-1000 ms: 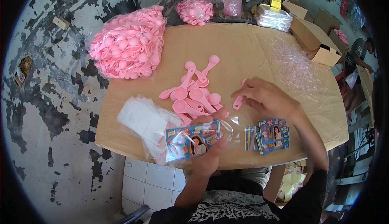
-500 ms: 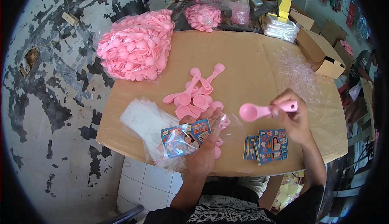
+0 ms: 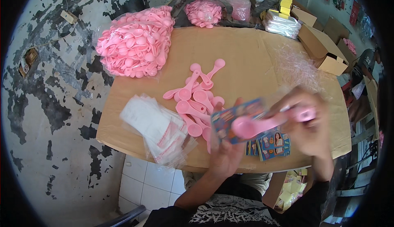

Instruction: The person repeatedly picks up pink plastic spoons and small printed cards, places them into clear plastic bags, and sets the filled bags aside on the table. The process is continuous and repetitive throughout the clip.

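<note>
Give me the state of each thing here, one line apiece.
Left hand: holding the blue card.
Right hand: holding a pink spoon.
Blue card: raised, tilted, blurred.
Pink spoon: raised, in front of the blue card.
Loose spoons: heaped, unbagged.
Large spoon bag: bulging full.
Plastic sleeves: flat, overlapping.
Card stack: lying fanned.
Clear strips: loose, tangled.

Card stack (image 3: 276,146): blue; multicol. print, too sm. to read.
Held card (image 3: 239,113): blue; print blurred, illeg.
Bag pile (image 3: 152,124): red edge mkgs., illeg.
Shirt (image 3: 234,213): blk.; pale spiky front print, illeg.
</note>
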`<action>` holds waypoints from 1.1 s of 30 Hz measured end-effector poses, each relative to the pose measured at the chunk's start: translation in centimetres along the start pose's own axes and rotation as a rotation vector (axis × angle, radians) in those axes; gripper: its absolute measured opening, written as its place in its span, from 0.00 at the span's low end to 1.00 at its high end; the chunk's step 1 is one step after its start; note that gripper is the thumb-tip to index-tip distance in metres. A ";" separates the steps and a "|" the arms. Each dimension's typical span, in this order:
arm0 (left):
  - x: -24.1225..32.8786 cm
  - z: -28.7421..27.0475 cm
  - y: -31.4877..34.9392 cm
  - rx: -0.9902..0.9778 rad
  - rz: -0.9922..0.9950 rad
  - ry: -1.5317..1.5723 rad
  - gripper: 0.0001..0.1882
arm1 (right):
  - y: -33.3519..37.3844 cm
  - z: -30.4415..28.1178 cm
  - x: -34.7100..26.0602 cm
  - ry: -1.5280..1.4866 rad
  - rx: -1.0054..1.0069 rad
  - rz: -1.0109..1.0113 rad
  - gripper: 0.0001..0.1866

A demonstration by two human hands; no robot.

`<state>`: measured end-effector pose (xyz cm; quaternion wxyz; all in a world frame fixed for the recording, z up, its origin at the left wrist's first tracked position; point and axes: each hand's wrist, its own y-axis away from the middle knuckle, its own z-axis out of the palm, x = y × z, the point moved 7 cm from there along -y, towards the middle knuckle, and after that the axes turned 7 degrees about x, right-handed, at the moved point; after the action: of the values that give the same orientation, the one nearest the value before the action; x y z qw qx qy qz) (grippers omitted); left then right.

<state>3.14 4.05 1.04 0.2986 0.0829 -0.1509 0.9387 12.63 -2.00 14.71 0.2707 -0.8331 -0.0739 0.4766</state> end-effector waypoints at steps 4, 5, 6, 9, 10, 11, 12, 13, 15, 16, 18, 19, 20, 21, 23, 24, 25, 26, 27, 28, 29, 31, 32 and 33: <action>2.7 -0.5 -1.0 0.073 0.135 -0.270 0.53 | -1.4 -5.2 -1.2 0.169 0.328 -0.151 0.03; 3.2 -0.5 -0.9 0.080 0.134 -0.277 0.53 | -1.8 -4.7 -1.2 0.303 0.255 -0.189 0.04; 4.0 0.1 -0.9 0.053 0.228 -0.561 0.52 | -2.2 -4.1 -1.1 0.435 0.184 -0.237 0.04; 4.0 3.3 -1.2 -0.132 0.316 -1.045 0.49 | -3.7 -2.6 -2.4 0.535 0.086 -0.056 0.05; 3.2 4.4 -1.0 -0.259 0.330 -1.259 0.47 | -3.8 -2.2 -2.0 0.537 0.088 -0.058 0.05; 2.7 4.5 -1.2 -0.261 0.333 -1.259 0.47 | -3.8 -1.3 -1.2 0.468 0.042 -0.103 0.04; 1.6 4.0 -1.2 -0.234 0.203 -1.418 0.43 | -3.7 -0.4 -1.1 0.409 -0.016 -0.090 0.04; 1.1 3.4 -1.5 -0.222 0.143 -1.496 0.42 | -3.7 0.5 -0.7 0.351 -0.076 -0.073 0.04; 0.8 1.4 -1.5 -0.155 0.054 -1.457 0.36 | -3.9 1.4 -0.1 0.255 -0.020 -0.133 0.04; 1.0 0.8 -1.6 -0.099 0.032 -1.336 0.32 | -3.9 1.0 0.0 0.217 0.096 -0.216 0.05; 2.2 1.9 -1.6 -0.140 0.077 -1.281 0.26 | -4.0 0.0 0.5 0.286 0.202 -0.266 0.11; 1.6 1.1 -1.2 -0.131 -0.160 -1.017 0.21 | -3.9 0.3 1.3 0.287 0.125 -0.206 0.13; 0.9 0.7 -0.5 -0.119 -0.386 -0.743 0.17 | -3.7 0.3 1.7 0.284 0.086 -0.175 0.15; 1.1 1.0 0.0 -0.207 -0.419 -0.728 0.18 | -3.6 0.5 2.0 0.276 0.044 -0.149 0.16; 2.0 0.5 0.3 -0.222 -0.434 -0.735 0.19 | -3.0 2.1 4.1 0.062 -0.229 0.200 0.20; 2.1 0.4 0.4 -0.244 -0.451 -0.737 0.20 | -3.2 2.0 4.0 0.053 -0.232 0.201 0.20; 2.2 0.2 0.6 -0.233 -0.453 -0.741 0.20 | -3.2 2.1 3.7 0.038 -0.264 0.199 0.19; 3.3 -0.4 0.1 -0.104 -0.307 -0.795 0.19 | -3.1 2.4 3.6 0.024 -0.297 0.196 0.19; 4.5 -0.9 -0.2 0.025 -0.160 -0.845 0.18 | -2.9 2.9 3.9 0.013 -0.301 0.199 0.19; 4.4 -0.7 -0.5 0.026 -0.163 -0.845 0.18 | -2.9 2.7 3.9 0.063 -0.216 0.103 0.19; 4.4 -0.4 -0.8 0.036 -0.169 -0.924 0.18 | -2.8 2.5 4.1 0.087 -0.171 0.056 0.19; 4.2 0.1 -1.2 0.045 -0.178 -1.003 0.17 | -2.8 2.5 4.7 0.010 -0.124 0.062 0.19; 3.9 0.6 -1.4 0.001 -0.160 -1.008 0.17 | -2.8 2.6 5.1 -0.092 -0.119 0.115 0.19; 3.7 1.2 -1.5 -0.043 -0.143 -1.012 0.16 | -2.9 2.4 5.2 -0.093 -0.117 0.117 0.19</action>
<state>1.14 6.79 3.40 0.2533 0.5309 -0.2900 0.7549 13.75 3.38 11.38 0.1897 -0.8273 -0.0655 0.5247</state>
